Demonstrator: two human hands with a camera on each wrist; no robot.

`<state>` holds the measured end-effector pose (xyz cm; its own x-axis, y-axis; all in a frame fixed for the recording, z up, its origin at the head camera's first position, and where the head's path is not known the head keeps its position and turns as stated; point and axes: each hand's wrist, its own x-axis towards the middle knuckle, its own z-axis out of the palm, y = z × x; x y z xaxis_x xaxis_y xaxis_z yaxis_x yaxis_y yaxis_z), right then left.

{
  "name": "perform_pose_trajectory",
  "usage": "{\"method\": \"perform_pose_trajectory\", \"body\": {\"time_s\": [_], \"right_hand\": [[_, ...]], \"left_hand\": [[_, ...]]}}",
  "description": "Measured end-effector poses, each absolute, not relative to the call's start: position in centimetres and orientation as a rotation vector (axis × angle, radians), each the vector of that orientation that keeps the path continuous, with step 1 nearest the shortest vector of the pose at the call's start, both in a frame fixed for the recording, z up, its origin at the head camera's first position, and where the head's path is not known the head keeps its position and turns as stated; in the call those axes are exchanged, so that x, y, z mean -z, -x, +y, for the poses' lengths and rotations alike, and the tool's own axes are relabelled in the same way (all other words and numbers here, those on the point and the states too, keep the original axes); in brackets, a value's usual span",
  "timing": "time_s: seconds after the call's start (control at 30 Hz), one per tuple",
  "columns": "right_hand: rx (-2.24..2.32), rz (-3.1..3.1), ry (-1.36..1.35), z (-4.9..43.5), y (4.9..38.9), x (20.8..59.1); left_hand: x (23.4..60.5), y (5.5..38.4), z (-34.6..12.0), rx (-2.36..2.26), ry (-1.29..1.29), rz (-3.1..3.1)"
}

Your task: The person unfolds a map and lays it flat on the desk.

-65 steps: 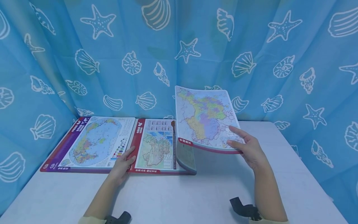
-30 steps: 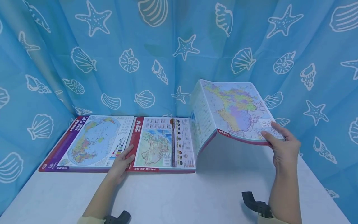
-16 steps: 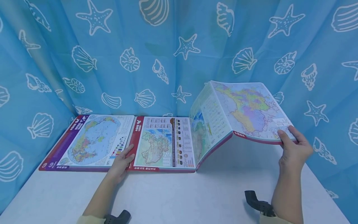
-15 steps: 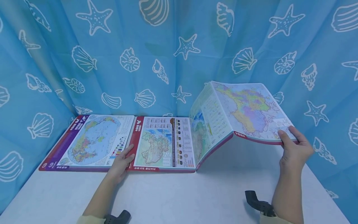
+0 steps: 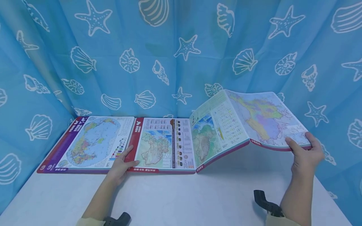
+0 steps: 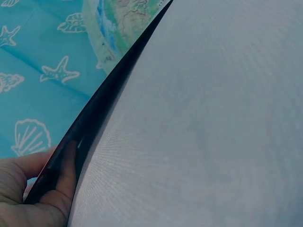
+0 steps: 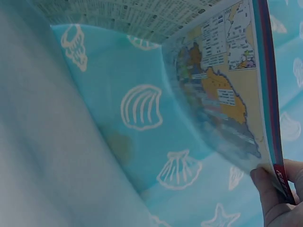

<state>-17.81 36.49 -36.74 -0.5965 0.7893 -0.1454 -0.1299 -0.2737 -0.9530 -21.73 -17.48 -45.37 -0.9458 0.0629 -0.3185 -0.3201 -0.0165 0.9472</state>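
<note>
A fold-out map (image 5: 156, 147) of China with a red left strip lies partly flat on the table, its right-hand panels raised in a tent shape. My right hand (image 5: 306, 153) pinches the near right corner of the last panel, thumb on top. In the right wrist view, the printed underside (image 7: 222, 94) shows above that hand. My left hand (image 5: 120, 168) grips the map's near left edge at the red strip, some fingers beneath it in the left wrist view. Left of it, a world map (image 5: 93, 141) with red and purple strips lies flat.
A white-covered table (image 5: 186, 201) lies under the maps. A blue curtain (image 5: 206, 66) with shells and starfish hangs close behind and at both sides. Black wrist mounts (image 5: 266, 204) are on both forearms.
My right hand has moved right and lowered, drawing the panels apart and uncovering the middle ones. The left hand stays at the red strip, its thumb shifted slightly.
</note>
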Motion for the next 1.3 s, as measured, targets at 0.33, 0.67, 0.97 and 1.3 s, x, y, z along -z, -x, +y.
{"method": "perform_pose_trajectory", "body": {"time_s": [0.33,0.67,0.97,1.3], "right_hand": [[-1.966,-1.085,0.830,39.5,17.5,40.0],[-1.986,-1.059,0.867,42.0,17.2,43.6],[-1.961,-1.265,1.015,43.0,17.6,45.4],[-1.807,-1.494,1.114,43.3,17.8,47.0]], "left_hand": [[45.5,21.9,-17.7,-2.028,0.267,2.019],[45.5,22.0,-17.6,-2.016,0.286,2.043],[45.5,22.1,-17.7,-2.059,0.337,2.012],[45.7,22.1,-17.6,-2.078,0.326,2.006]]}}
